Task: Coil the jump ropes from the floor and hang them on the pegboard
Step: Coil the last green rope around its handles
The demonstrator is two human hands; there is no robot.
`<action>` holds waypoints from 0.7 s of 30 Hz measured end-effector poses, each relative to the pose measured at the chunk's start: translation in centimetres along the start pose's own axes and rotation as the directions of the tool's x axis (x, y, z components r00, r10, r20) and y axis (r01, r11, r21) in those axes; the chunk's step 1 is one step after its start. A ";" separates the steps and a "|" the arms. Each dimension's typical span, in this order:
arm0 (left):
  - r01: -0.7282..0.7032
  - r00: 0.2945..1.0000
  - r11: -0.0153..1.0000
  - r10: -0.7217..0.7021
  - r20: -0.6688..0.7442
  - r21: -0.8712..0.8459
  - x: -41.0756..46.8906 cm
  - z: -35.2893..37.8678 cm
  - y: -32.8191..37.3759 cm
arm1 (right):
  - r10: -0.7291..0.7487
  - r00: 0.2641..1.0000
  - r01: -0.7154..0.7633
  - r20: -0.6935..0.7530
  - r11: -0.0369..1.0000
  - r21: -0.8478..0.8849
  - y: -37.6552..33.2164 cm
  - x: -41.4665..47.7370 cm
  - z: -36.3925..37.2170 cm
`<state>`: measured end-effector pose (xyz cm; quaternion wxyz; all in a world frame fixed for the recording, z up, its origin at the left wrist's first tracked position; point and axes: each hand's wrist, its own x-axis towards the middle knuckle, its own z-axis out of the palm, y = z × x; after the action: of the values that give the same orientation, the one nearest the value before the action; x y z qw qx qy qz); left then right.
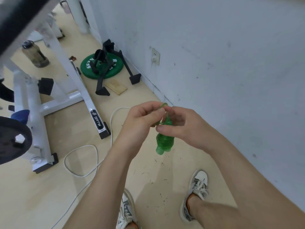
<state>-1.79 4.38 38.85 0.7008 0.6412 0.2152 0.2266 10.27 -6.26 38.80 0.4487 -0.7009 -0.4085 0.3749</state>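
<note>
**A:** Start at the white rack (96, 119). What's beside it?

**B:** The white jump rope (87, 145) lies loose on the floor (33, 195), just right of the rack's foot. It makes one open loop and then trails toward the person's feet. It isn't coiled yet.

**A:** And further right of the rack?

**B:** Both hands are held up above the floor. The left hand (140, 123) has its fingers curled and pinches a strand at the top of the green jump rope (164, 142). The rope is already gathered into a tight bundle that hangs below the hands. The right hand (181, 128), furthest from the rack, grips the bundle's waist between thumb and fingers.

**A:** So it's being tied off?

**B:** I'd say so. To do it well, the right hand should keep squeezing the waist so the coils don't spring apart. The left hand can then wrap the strand snugly and tuck it in, leaving a small loop on top for hanging.

**A:** Where's the pegboard?

**B:** It's not in view.
</note>
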 end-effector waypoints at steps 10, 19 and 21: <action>-0.076 0.996 0.991 0.071 -0.049 -0.108 -5.0 3.3 14.4 | -0.174 0.975 0.195 -0.136 0.968 0.158 -13.8 -8.3 -1.1; -0.065 0.998 0.966 0.068 0.005 -0.249 -3.2 3.7 21.4 | -0.149 0.897 0.332 -0.416 0.849 0.412 -20.0 -8.8 -4.5; -0.067 0.996 0.971 0.079 0.045 -0.231 -0.9 3.9 21.8 | -0.147 0.867 0.370 -0.477 0.830 0.418 -20.4 -7.1 -5.5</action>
<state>-1.13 2.32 60.87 0.7668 0.5695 0.1448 0.2581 7.59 -9.13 60.77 0.7388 -0.5626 -0.2837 0.2391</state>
